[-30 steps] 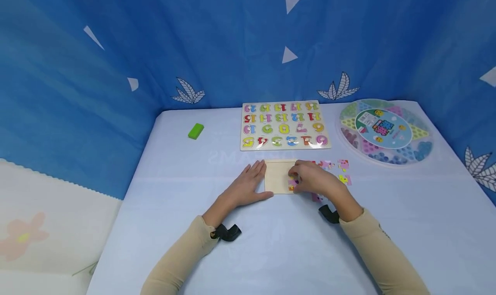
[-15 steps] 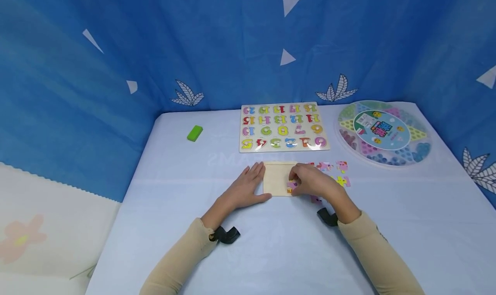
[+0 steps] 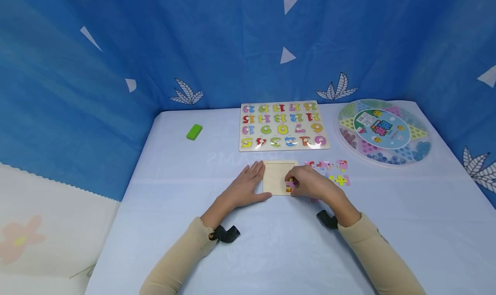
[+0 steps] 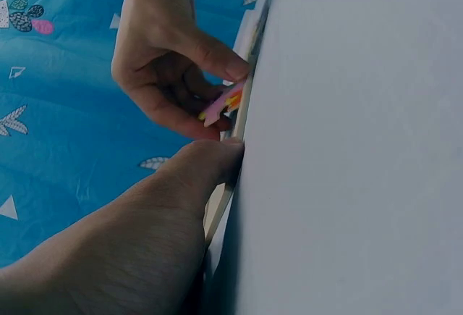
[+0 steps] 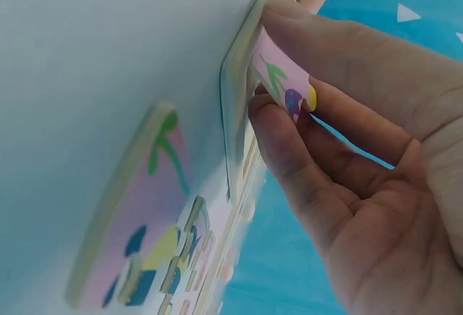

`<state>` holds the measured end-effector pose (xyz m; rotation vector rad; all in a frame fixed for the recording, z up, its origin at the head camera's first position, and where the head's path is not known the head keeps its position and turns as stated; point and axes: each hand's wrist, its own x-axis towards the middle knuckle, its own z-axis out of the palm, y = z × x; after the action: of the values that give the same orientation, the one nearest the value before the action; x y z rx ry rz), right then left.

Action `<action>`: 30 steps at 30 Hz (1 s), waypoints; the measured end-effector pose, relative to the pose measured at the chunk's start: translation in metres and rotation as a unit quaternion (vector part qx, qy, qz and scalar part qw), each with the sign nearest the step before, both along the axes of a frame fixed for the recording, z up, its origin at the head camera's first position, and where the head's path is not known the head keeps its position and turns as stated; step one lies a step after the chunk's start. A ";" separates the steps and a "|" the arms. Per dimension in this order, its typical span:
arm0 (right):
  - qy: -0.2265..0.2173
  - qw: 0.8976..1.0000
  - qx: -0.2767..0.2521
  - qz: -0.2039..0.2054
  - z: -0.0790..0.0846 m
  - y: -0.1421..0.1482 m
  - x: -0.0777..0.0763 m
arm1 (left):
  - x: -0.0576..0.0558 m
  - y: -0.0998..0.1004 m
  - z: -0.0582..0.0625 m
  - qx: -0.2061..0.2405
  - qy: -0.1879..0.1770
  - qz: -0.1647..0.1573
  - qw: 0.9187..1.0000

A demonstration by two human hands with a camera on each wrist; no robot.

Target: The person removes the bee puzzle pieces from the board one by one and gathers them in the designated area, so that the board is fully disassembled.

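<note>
A small pale wooden puzzle tray [image 3: 273, 178] lies flat on the white table. My left hand [image 3: 245, 188] rests at its left side, fingers straight along the edge and thumb at the near left corner. Over the tray's near right part, my right hand [image 3: 313, 183] pinches a pink jigsaw piece [image 3: 289, 186] between thumb and fingers. In the right wrist view, this jigsaw piece [image 5: 283, 83] shows a green stem print and stands tilted at the tray. From the left wrist, orange and yellow marks show on the piece [image 4: 226, 103]. The fingers hide part of it.
Several loose jigsaw pieces [image 3: 342, 180] lie right of the tray, some hidden behind the right hand. Behind are a number puzzle board [image 3: 284, 125] and a round bead case [image 3: 383, 131]. A green block [image 3: 194, 131] lies at the back left.
My right hand has shifted slightly left with the jigsaw piece, uncovering a little more of the loose pieces. The left hand keeps its place on the tray.
</note>
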<state>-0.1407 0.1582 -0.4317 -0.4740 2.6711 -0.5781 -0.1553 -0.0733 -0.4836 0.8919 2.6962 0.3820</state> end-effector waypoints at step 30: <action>-0.008 0.999 0.028 -0.019 0.001 0.000 0.000 | -0.002 0.000 -0.004 -0.002 0.009 -0.002 1.000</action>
<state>-0.1407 0.1586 -0.4304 -0.4032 2.6778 -0.5150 -0.1569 -0.0733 -0.4878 0.9021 2.7098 0.3689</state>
